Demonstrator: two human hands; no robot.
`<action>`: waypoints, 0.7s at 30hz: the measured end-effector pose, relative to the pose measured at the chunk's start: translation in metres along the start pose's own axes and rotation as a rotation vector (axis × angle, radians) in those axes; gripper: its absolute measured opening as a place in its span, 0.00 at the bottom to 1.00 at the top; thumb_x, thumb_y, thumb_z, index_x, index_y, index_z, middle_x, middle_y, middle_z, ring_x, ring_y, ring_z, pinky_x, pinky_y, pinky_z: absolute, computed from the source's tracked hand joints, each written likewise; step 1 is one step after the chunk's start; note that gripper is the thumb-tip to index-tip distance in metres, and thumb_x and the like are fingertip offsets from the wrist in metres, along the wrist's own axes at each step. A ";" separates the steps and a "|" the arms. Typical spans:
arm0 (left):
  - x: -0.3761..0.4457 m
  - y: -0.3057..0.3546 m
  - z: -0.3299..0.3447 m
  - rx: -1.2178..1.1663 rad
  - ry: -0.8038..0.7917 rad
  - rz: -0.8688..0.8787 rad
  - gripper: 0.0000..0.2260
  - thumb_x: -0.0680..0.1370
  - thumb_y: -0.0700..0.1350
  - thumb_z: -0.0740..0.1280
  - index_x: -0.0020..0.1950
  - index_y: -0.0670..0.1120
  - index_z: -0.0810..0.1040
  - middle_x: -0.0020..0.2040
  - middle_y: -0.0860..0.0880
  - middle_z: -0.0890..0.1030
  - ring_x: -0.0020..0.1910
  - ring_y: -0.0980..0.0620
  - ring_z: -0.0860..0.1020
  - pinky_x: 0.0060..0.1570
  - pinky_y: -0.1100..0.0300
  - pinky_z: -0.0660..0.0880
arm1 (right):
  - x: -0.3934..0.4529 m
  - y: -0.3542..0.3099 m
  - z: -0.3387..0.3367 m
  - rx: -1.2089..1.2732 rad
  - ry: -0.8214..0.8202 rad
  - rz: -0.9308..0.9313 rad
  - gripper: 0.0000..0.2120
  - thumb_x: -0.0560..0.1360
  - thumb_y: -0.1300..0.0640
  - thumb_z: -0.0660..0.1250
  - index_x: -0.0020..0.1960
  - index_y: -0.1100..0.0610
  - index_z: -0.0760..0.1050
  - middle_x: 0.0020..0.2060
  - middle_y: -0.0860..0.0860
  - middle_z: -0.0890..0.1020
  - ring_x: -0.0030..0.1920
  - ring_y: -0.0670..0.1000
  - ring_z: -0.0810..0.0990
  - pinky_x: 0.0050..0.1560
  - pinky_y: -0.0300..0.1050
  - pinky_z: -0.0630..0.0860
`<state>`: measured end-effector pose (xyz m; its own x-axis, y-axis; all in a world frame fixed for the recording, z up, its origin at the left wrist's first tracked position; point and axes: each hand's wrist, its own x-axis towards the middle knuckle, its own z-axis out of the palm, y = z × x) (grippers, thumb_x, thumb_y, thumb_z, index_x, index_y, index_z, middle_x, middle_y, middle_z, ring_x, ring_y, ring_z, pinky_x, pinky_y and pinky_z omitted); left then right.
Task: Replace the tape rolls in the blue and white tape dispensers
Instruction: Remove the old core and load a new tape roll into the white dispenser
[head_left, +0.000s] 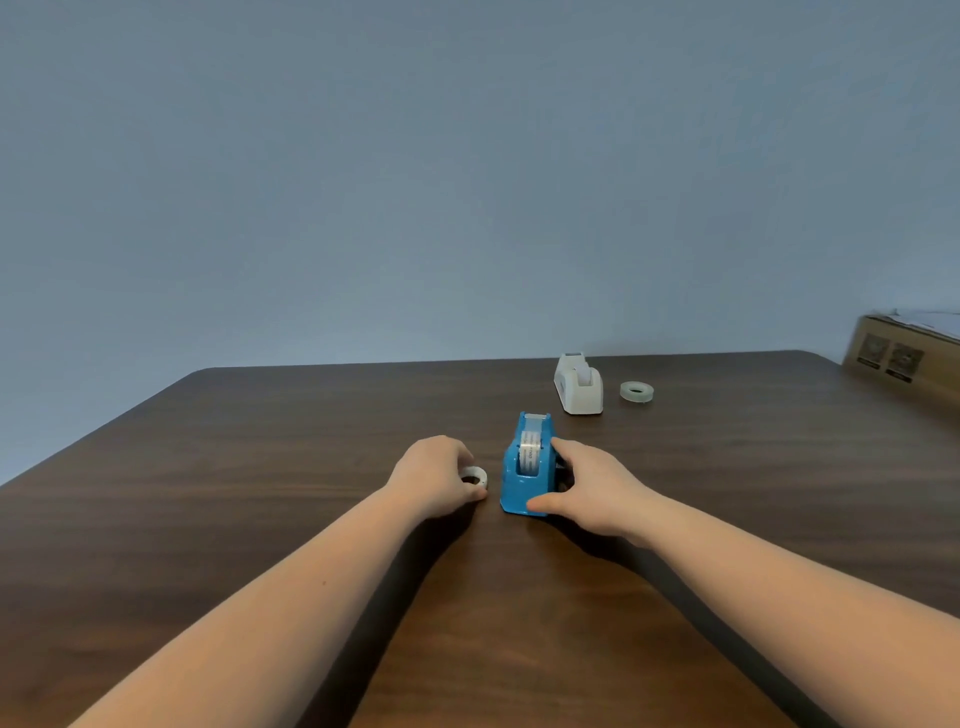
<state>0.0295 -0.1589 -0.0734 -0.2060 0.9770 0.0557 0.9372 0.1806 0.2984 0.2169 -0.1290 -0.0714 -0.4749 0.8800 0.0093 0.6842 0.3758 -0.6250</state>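
Note:
A blue tape dispenser (525, 475) stands in the middle of the dark wooden table (260, 467), with a roll of tape seated in it. My right hand (587, 486) rests against its right side, thumb at the near end, fingers along the flank. My left hand (434, 475) is curled around a small white tape roll (475, 476) lying on the table just left of the dispenser. Farther back stands a white tape dispenser (577, 384) with a roll in it, and a loose clear tape roll (637, 391) lies flat to its right.
A cardboard box (906, 358) sits at the table's far right edge. A plain blue-grey wall rises behind the table. The table's far corners are rounded.

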 end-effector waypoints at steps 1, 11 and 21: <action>0.002 -0.002 -0.001 -0.004 0.009 -0.007 0.22 0.73 0.53 0.71 0.65 0.47 0.76 0.62 0.49 0.80 0.61 0.50 0.76 0.59 0.57 0.73 | 0.002 0.001 -0.001 0.007 -0.010 -0.005 0.36 0.70 0.52 0.74 0.73 0.52 0.63 0.69 0.49 0.72 0.67 0.50 0.72 0.67 0.47 0.70; 0.027 -0.038 0.002 -0.164 0.139 -0.078 0.23 0.74 0.53 0.70 0.67 0.46 0.74 0.64 0.49 0.78 0.64 0.50 0.75 0.62 0.58 0.71 | 0.030 -0.003 0.008 -0.042 -0.004 -0.046 0.39 0.75 0.54 0.69 0.78 0.54 0.50 0.75 0.50 0.63 0.73 0.50 0.65 0.70 0.45 0.65; 0.072 -0.050 0.010 -0.238 0.178 -0.068 0.24 0.74 0.53 0.70 0.68 0.46 0.74 0.65 0.49 0.78 0.65 0.50 0.75 0.63 0.58 0.70 | 0.072 -0.009 0.016 -0.029 0.025 -0.064 0.36 0.76 0.56 0.67 0.77 0.53 0.51 0.74 0.50 0.65 0.72 0.50 0.66 0.69 0.44 0.65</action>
<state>-0.0295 -0.0967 -0.0934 -0.3319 0.9244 0.1880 0.8316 0.1926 0.5209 0.1675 -0.0742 -0.0773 -0.5048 0.8605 0.0682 0.6687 0.4398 -0.5995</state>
